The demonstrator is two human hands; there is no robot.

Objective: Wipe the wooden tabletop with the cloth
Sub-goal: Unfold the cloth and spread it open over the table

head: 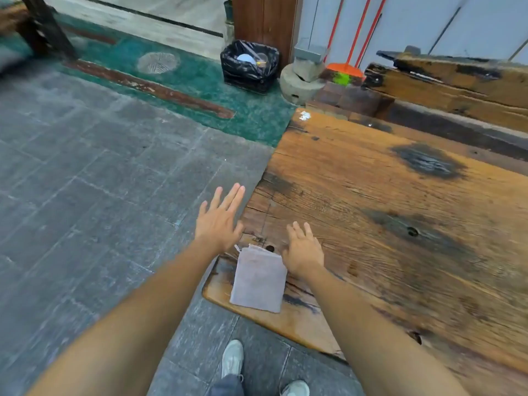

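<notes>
Cloth (258, 281), one folded grey piece, is laid flat on the near corner of the tabletop (385, 201), between two outstretched arms. The left hand (220, 221) is held open and empty, fingers spread, over the table's edge. The right hand (303, 250) is likewise open and empty, just beside the cloth's far corner. One bin (250, 65), lined with a black bag, is seen beyond; pale rubbish lies inside, too blurred to identify. Two shoes (233, 358) are partly cut off below.
</notes>
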